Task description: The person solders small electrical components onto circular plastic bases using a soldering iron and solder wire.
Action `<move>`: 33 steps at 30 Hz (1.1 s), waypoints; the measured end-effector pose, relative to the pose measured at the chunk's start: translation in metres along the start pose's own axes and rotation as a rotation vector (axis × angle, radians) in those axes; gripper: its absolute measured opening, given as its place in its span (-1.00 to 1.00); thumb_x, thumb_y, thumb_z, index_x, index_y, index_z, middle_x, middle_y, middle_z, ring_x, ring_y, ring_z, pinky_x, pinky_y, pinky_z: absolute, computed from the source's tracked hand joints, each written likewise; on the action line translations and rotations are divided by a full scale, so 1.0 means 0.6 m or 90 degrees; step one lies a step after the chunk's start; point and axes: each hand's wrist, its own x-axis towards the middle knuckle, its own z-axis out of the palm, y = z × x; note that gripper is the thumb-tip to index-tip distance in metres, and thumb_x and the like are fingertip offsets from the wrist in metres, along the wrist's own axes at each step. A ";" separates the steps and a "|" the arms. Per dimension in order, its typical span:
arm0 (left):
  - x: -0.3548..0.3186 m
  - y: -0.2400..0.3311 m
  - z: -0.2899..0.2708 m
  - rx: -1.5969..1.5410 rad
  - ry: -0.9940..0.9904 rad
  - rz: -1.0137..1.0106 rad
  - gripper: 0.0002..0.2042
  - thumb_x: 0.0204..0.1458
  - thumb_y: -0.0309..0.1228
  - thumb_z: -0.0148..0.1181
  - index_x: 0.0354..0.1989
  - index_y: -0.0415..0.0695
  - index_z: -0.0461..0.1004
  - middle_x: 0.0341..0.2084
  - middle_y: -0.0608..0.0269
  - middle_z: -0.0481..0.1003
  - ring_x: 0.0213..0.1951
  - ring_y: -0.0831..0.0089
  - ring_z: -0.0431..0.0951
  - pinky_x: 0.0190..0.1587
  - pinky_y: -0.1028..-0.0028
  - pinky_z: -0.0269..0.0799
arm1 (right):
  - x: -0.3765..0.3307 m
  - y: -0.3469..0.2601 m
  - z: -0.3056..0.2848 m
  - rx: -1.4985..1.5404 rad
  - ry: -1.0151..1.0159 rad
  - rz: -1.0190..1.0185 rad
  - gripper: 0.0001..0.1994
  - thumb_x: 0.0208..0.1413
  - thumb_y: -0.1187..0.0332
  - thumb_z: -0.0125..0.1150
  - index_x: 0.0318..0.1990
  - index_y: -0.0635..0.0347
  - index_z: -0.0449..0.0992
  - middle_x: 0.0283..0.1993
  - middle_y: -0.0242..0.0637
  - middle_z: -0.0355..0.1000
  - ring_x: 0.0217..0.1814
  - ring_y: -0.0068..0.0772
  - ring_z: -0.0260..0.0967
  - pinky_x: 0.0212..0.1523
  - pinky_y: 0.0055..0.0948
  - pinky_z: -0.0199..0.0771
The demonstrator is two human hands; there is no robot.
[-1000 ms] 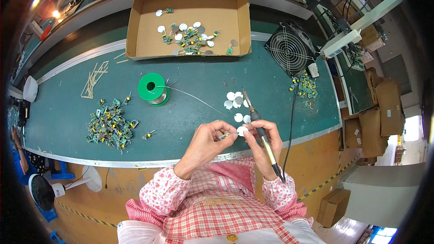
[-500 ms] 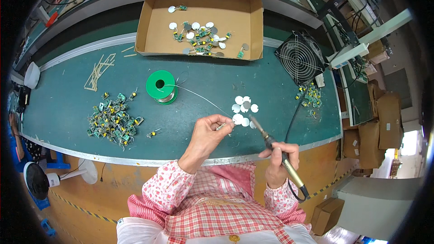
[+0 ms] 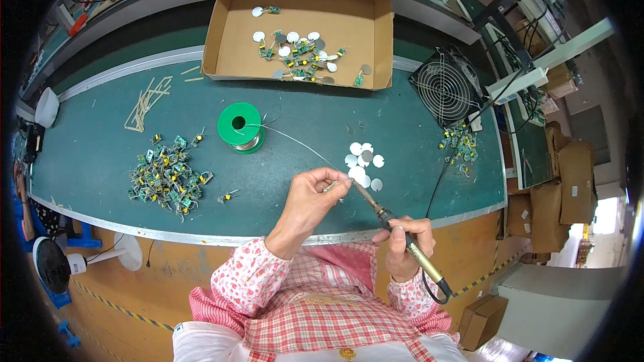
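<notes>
My left hand point(image 3: 307, 202) is closed in a pinch above the front part of the green bench. Its fingers hold the end of a thin solder wire point(image 3: 298, 139), and a small pale greenish piece point(image 3: 329, 187) shows between them, mostly hidden. The wire curves back to a green solder spool point(image 3: 230, 135). In my right hand point(image 3: 408, 247) is a soldering iron point(image 3: 420, 259), gripped by its handle. The iron's tip is at my left fingertips, over the edge of a cluster of white discs point(image 3: 378, 161); whether it touches anything is too small to tell.
A heap of small circuit boards point(image 3: 168, 177) lies left, with one loose board point(image 3: 229, 196) beside it. A cardboard box point(image 3: 295, 0) at the back holds boards with discs. Right stand a black fan point(image 3: 444, 87) and more boards point(image 3: 458, 144). The iron's cord point(image 3: 439, 184) crosses the bench.
My right hand has brought the soldering iron's tip left and slightly down to my left fingertips. My left hand has hardly moved.
</notes>
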 end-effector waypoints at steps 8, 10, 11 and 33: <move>-0.004 0.000 -0.001 -0.036 0.012 -0.029 -0.88 -0.03 -0.46 0.25 -0.36 -0.26 0.54 -0.59 0.41 0.44 -0.55 0.71 0.29 -0.48 0.69 0.16 | 0.002 0.008 0.009 -0.088 -0.031 -0.194 -0.90 -0.01 0.51 0.18 -0.35 0.30 0.39 -0.67 -0.34 0.42 -0.73 -0.51 0.34 -0.66 -0.57 0.33; -0.004 -0.005 -0.005 -0.034 0.018 -0.036 -0.87 -0.03 -0.46 0.25 -0.36 -0.26 0.54 -0.60 0.41 0.44 -0.55 0.71 0.29 -0.48 0.68 0.16 | -0.001 0.013 0.014 -0.088 -0.034 -0.215 -0.89 -0.05 0.55 0.21 -0.36 0.31 0.40 -0.64 -0.31 0.41 -0.73 -0.49 0.34 -0.69 -0.54 0.32; -0.004 -0.007 -0.006 -0.034 0.022 -0.044 -0.87 -0.03 -0.46 0.25 -0.36 -0.26 0.54 -0.60 0.41 0.44 -0.55 0.71 0.29 -0.48 0.68 0.15 | 0.000 0.010 0.014 -0.106 -0.050 -0.227 -0.89 -0.05 0.54 0.21 -0.36 0.31 0.40 -0.64 -0.30 0.41 -0.74 -0.48 0.33 -0.70 -0.53 0.31; 0.087 0.286 -0.083 0.633 0.316 0.592 -0.64 0.01 -0.33 0.27 -0.03 -0.24 0.47 -0.32 0.27 0.52 -0.29 0.58 0.47 -0.22 0.58 0.36 | 0.069 -0.042 -0.216 -0.253 0.292 -0.197 -0.85 0.12 0.39 0.12 -0.24 0.27 0.39 -0.47 -0.17 0.45 -0.56 -0.41 0.47 -0.54 -0.55 0.39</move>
